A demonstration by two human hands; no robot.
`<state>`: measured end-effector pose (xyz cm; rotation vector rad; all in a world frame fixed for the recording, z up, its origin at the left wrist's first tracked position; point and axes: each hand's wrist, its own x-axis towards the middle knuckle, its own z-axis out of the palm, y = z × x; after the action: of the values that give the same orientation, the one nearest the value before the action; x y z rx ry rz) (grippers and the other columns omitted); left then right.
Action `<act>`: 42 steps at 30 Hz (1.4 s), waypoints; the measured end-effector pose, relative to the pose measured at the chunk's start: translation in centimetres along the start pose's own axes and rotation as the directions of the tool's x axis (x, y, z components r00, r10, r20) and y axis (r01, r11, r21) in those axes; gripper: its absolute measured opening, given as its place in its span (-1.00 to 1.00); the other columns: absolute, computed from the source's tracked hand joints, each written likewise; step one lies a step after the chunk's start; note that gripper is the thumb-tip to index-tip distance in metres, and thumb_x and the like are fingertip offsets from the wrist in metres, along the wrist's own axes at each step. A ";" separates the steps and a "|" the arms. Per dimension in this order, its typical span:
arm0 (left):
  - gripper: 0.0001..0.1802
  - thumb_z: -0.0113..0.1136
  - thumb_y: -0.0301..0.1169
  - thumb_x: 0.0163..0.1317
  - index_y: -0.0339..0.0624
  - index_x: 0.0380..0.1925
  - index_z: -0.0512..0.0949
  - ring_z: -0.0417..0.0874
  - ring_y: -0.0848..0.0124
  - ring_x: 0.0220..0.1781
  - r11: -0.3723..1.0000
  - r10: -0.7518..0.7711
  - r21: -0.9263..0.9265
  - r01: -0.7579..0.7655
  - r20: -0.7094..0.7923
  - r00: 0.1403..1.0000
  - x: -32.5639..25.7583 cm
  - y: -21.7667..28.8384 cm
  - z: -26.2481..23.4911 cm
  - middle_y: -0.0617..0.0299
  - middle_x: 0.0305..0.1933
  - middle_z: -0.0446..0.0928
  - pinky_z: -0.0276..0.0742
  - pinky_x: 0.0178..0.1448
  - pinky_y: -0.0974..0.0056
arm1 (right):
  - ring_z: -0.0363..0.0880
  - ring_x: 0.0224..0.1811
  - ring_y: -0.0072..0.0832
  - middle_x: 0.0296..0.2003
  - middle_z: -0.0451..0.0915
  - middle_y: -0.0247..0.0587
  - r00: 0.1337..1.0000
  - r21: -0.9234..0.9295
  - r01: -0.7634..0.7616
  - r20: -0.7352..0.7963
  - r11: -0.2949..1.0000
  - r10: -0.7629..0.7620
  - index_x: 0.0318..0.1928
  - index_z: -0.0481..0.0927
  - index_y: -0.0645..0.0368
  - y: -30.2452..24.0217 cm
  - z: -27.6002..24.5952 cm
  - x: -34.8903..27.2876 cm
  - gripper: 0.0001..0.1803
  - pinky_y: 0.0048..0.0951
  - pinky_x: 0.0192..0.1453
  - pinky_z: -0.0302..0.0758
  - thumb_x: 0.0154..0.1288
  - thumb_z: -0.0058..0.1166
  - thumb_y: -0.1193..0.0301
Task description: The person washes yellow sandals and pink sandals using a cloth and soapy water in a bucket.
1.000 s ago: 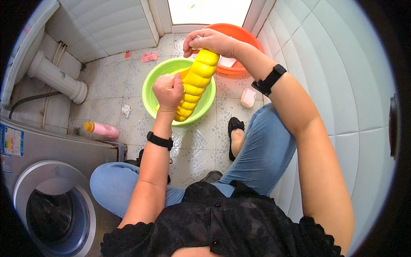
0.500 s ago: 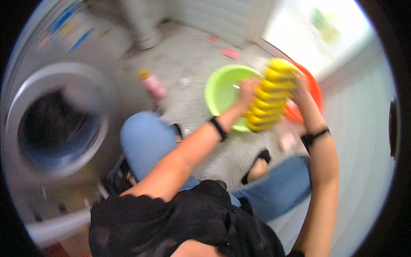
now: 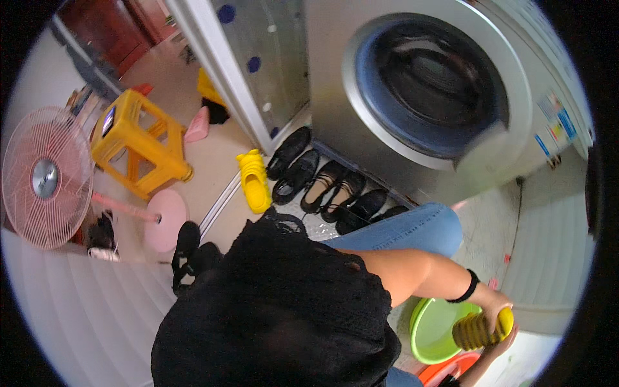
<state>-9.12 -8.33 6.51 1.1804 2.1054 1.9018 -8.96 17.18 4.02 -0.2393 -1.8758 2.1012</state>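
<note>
A yellow ribbed, accordion-like object (image 3: 474,332) is at the lower right, above a lime green basin (image 3: 431,329). My left hand (image 3: 493,308), with a black band on its wrist, is closed around the object's top end. My right hand (image 3: 504,344) comes up from the bottom edge and its fingers wrap the object from beneath; most of that hand is hidden. An orange basin (image 3: 451,372) lies just below the green one. My black top fills the lower middle of the view.
A silver front-loading washing machine (image 3: 425,84) with an open round drum stands at the upper right. Several black shoes (image 3: 322,184) and a yellow clog (image 3: 255,180) line the floor before it. A yellow stool (image 3: 135,142) and pink fan (image 3: 45,177) stand left.
The view has swung far to the left, from the basins and tiled corner to the washing machine and doorway. Both hands still hold the yellow ribbed object over the green basin.
</note>
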 end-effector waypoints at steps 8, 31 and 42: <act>-0.34 0.53 -0.21 -0.29 -0.13 -0.08 0.54 0.65 0.12 -0.05 0.996 -0.025 -0.086 0.023 -0.027 0.999 -5.7 0.5 -1.2 0.02 -0.12 0.64 0.55 0.01 0.11 | 0.50 0.00 -0.30 -0.03 0.52 -0.11 0.968 -0.227 -0.091 0.210 0.970 0.140 0.12 0.44 0.29 2.6 2.9 -1.4 -0.59 -0.24 0.12 0.48 0.39 -0.08 0.28; -0.81 0.29 -0.45 -0.15 -0.16 -0.44 0.56 0.65 0.04 -0.19 0.969 -0.240 -0.091 0.230 -0.567 0.788 -5.6 -4.5 2.8 0.01 -0.38 0.61 0.51 -0.18 0.09 | 0.62 0.06 -0.16 0.01 0.62 0.10 0.718 -0.509 0.630 0.669 0.587 -0.190 0.13 0.57 0.25 -2.6 14.1 -7.6 -0.60 -0.26 0.18 0.51 0.34 0.05 0.36; -0.74 0.31 -0.46 -0.18 -0.18 -0.38 0.57 0.62 0.03 -0.14 0.980 -0.166 0.000 0.201 -0.566 0.808 -5.8 -0.9 1.6 0.02 -0.32 0.61 0.50 -0.13 0.07 | 0.57 0.03 -0.13 0.02 0.59 0.11 0.830 -0.499 0.412 0.551 0.762 -0.088 0.13 0.50 0.40 -4.9 15.6 -7.4 -0.62 -0.21 0.11 0.52 0.39 -0.15 0.48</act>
<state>-4.68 -10.20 2.84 0.4010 2.4417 2.3087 -6.53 0.54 10.26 0.4697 -2.6680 1.3895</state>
